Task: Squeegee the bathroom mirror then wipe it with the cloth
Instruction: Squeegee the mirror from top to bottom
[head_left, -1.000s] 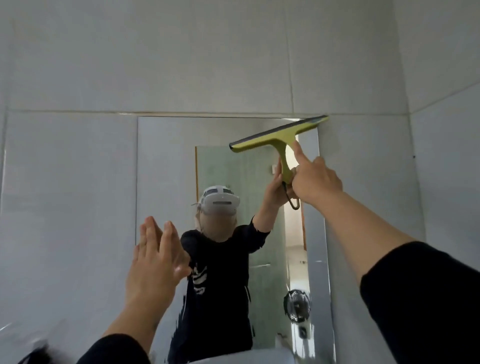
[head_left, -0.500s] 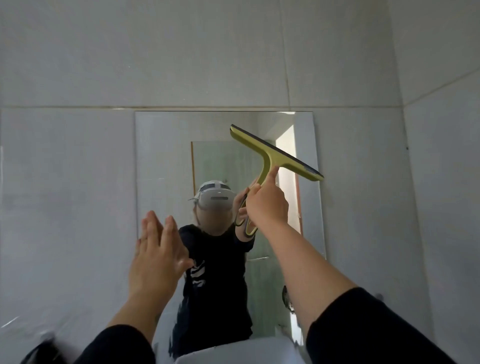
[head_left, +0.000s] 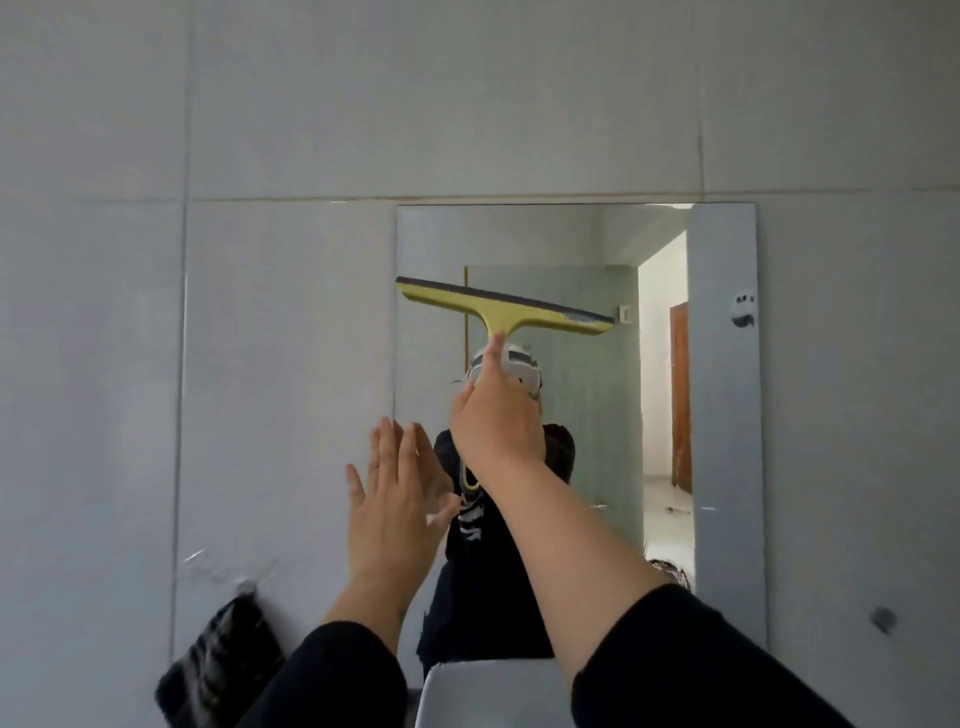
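A rectangular mirror (head_left: 722, 415) hangs on the grey tiled wall. My right hand (head_left: 493, 415) grips the handle of a yellow-green squeegee (head_left: 498, 306), index finger stretched up along the stem. Its dark rubber blade lies against the glass on the mirror's left half, tilted down to the right. My left hand (head_left: 395, 499) is raised flat with fingers apart by the mirror's left edge, holding nothing. A dark striped cloth (head_left: 218, 670) hangs on the wall at lower left.
A white basin edge (head_left: 467, 691) shows at the bottom below the mirror. A small round fitting (head_left: 883, 618) sits on the wall at lower right. The mirror reflects a person, a green glass door and a lit doorway.
My right hand has carried the squeegee from the mirror's top right corner down and left across the glass. The view has shifted left, and the dark cloth has come into sight.
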